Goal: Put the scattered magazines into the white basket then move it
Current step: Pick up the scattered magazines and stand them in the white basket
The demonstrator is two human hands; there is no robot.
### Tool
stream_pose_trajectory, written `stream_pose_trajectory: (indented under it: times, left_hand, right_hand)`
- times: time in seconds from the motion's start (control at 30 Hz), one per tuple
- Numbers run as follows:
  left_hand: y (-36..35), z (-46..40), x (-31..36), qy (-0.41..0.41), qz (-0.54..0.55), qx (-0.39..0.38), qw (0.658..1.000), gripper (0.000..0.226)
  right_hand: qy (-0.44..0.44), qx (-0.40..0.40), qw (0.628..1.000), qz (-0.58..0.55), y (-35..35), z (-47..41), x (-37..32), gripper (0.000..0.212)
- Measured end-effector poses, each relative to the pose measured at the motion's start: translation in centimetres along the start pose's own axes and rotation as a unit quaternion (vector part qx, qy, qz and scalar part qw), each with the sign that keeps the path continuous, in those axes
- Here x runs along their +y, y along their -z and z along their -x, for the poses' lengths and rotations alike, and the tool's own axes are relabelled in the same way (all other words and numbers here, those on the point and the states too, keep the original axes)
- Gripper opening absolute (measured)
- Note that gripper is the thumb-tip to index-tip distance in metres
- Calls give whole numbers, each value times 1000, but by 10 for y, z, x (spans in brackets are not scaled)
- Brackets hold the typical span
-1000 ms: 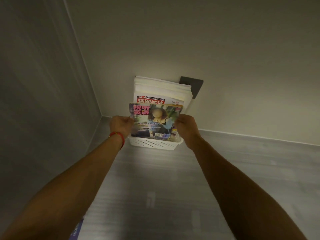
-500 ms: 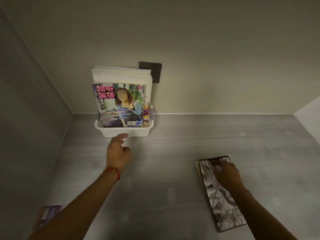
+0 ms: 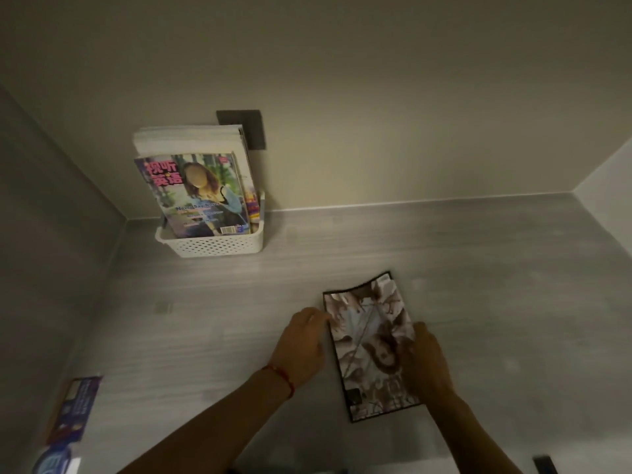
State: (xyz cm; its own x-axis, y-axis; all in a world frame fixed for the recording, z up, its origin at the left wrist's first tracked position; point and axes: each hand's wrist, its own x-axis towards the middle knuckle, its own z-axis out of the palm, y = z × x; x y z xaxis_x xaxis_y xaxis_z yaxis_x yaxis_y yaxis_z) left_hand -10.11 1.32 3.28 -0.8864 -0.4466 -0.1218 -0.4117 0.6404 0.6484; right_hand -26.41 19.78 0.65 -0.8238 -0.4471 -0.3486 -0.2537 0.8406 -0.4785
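1. Magazine, sepia cover (image 3: 371,343): lay flat on the grey floor (image 3: 478,285), near edge toward the person, far edge curling up slightly.
2. Left hand (image 3: 301,347): fingers curled at its left edge, grasping; red wrist cord.
3. Right hand (image 3: 425,362): fingers pressed on its right edge, gripping.
4. White basket (image 3: 212,244): by the wall corner, well apart, holding upright magazines (image 3: 198,196).
5. Blue magazine (image 3: 73,408): floor, far left.

Front magazine (image 3: 201,196) standing in the white basket (image 3: 219,246): we read large pink Chinese characters "视听英语" at its upper left, the English line "Never Say Never" across the cover's middle, and a barcode near the lower right. Dark-bordered magazine (image 3: 372,347) lying flat, and blue printed item (image 3: 73,408) at lower left: we find their lettering too blurred to read
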Motion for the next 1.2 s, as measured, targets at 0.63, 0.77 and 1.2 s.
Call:
stream_pose_trajectory:
  times: [0.63,0.77,1.2]
  left_hand:
    - [114,4,-42,96,280,176,939,19]
    - [143,11,-65,138,401,198,884,18]
    - [297,-54,-181,136,136,321,927,21]
  right_hand:
    - [78,-1,940,-332,46,-17,-155,79]
    - [112,-206,874,-426,9,-15,-190,25]
    - [377,125,912,-104,-4,-73,-388,10]
